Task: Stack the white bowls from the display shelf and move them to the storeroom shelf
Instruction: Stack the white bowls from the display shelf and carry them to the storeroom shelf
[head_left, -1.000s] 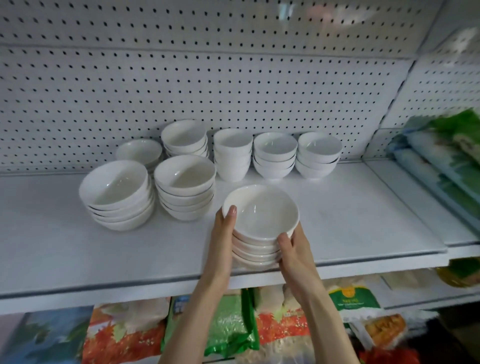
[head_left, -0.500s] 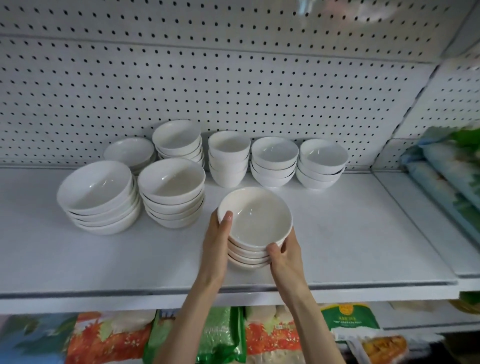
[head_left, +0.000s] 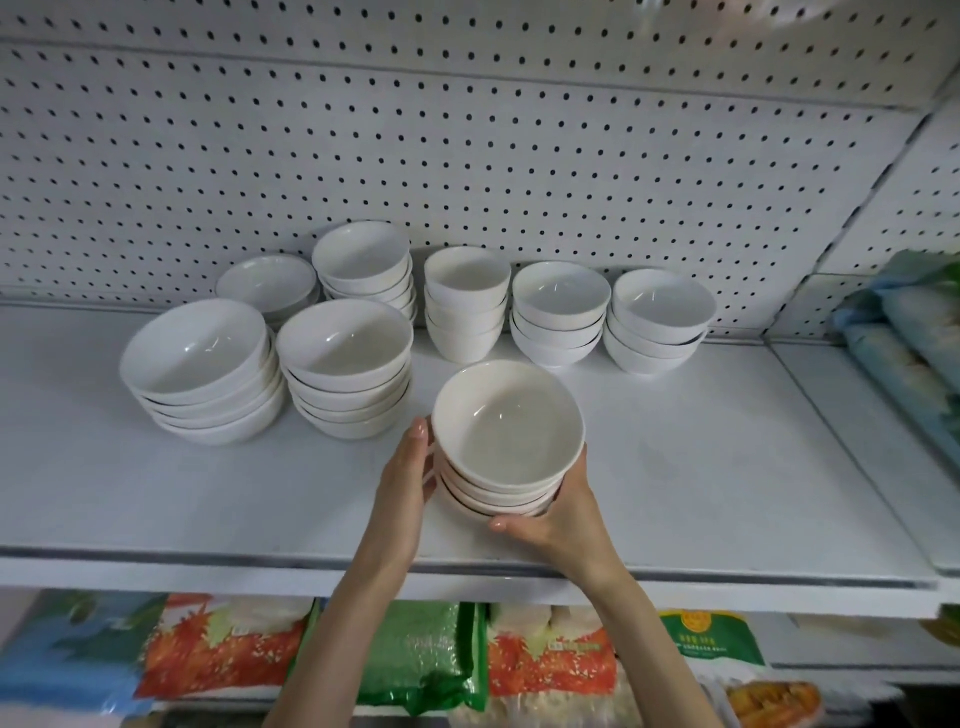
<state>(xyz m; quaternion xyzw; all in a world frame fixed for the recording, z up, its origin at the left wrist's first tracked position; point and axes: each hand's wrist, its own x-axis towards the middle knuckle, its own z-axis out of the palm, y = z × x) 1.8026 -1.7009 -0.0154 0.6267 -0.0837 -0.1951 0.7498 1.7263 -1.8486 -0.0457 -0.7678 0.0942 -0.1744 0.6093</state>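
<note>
Because loose bowls can slide apart, my left hand and right hand grasp the stack of bowls from opposite sides.

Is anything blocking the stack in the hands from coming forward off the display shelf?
Nothing visible does. The left hand and right hand hold the stack by its sides, and only bare display shelf lies before it. The other bowl stacks stand behind and left. The storeroom shelf is out of view.

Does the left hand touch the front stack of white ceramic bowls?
Touching. The head view shows the left hand lying against the side of the white bowl stack, no gap.
</note>
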